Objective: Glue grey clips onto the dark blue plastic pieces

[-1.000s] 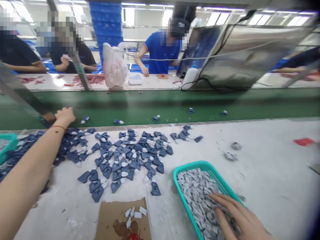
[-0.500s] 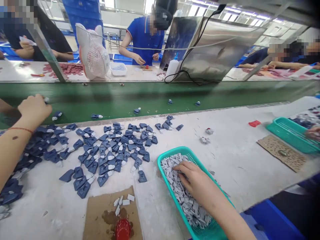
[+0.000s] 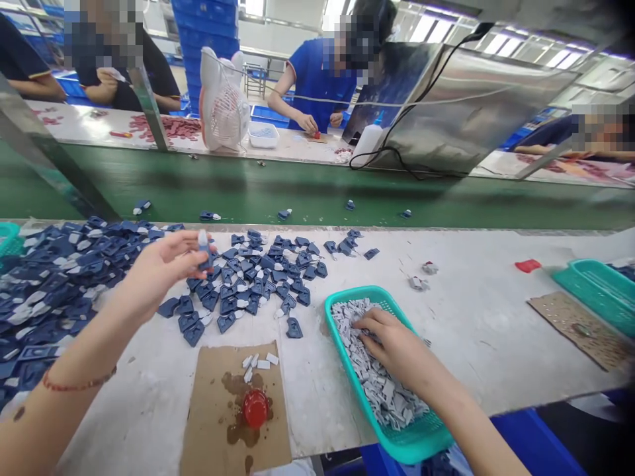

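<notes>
My left hand (image 3: 166,264) is raised over the pile of dark blue pieces (image 3: 258,271), its fingers closed on one blue piece with a white tip (image 3: 204,251). My right hand (image 3: 389,340) reaches into a teal basket (image 3: 342,377) of small grey parts (image 3: 370,377). Its fingertips are bent down among the parts, and what they pinch, if anything, is hidden. Between and below my hands lies a stained cardboard sheet (image 3: 208,410) with a red round container (image 3: 255,408) and several small light grey pieces (image 3: 260,363).
A green conveyor belt (image 3: 307,192) crosses behind the white table (image 3: 476,317), carrying several blue pieces. A metal post (image 3: 59,158) stands at the left. Another teal basket (image 3: 600,291) and cardboard (image 3: 580,330) lie right. A person in blue (image 3: 317,86) works across the belt.
My left hand has come back from over the belt to above the blue pile, with a blue piece now visible in it. My right hand stays in the basket. The whole view has shifted.
</notes>
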Demonstrator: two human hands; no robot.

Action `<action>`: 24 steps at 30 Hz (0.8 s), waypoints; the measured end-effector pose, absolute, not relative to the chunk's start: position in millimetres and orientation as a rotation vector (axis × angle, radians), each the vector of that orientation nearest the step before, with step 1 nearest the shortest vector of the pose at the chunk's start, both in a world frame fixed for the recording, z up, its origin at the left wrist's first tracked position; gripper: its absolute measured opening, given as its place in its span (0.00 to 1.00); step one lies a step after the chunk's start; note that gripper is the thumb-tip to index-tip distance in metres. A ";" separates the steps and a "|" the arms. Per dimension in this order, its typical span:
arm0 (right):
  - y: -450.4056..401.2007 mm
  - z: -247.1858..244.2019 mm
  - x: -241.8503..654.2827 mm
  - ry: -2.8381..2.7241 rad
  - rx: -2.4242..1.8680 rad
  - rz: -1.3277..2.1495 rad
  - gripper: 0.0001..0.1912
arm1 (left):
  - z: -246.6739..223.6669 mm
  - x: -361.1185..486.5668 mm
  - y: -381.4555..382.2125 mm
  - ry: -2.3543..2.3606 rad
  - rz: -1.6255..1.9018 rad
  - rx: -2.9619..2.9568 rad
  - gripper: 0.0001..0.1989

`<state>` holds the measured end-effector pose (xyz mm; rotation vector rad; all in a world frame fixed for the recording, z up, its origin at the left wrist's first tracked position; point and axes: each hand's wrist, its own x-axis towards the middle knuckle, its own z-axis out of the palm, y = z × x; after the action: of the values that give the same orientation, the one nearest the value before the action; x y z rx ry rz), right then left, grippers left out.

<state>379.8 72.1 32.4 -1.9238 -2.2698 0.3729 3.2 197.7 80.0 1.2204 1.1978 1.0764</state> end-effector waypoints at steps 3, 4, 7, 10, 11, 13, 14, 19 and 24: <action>71.5 29.7 380.5 -2.181 -1.910 0.361 0.15 | 64.8 -2.1 158.6 1.174 0.972 1.119 0.23; 70.8 29.2 380.5 -2.144 -1.911 0.355 0.15 | 59.7 -4.9 146.9 1.178 0.942 1.092 0.23; 65.5 30.6 377.5 -2.016 -1.927 0.318 0.16 | 45.0 -14.0 113.9 1.200 0.890 1.005 0.23; 54.5 38.6 361.4 -1.845 -1.952 0.274 0.17 | 31.9 -18.7 83.4 1.246 0.859 0.906 0.25; 50.0 42.5 351.5 -1.750 -1.951 0.308 0.16 | 28.1 -18.6 74.1 1.265 0.855 0.873 0.26; 40.6 50.0 325.4 -1.524 -1.917 0.492 0.13 | 21.3 -16.6 57.7 1.297 0.868 0.806 0.25; 36.1 52.8 310.0 -1.422 -1.887 0.630 0.11 | 18.2 -15.2 50.9 1.307 0.883 0.777 0.24; 20.3 47.7 239.2 -1.191 -1.714 1.294 0.09 | 5.5 -13.8 30.2 1.220 0.862 0.689 0.23; 15.2 30.2 215.1 -1.010 -1.662 1.495 0.10 | -0.7 -17.0 22.2 1.116 0.824 0.679 0.19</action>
<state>215.1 15.2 30.2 -1.6615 -1.0102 1.4946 -17.0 22.2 -0.7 0.6790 1.1164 0.8237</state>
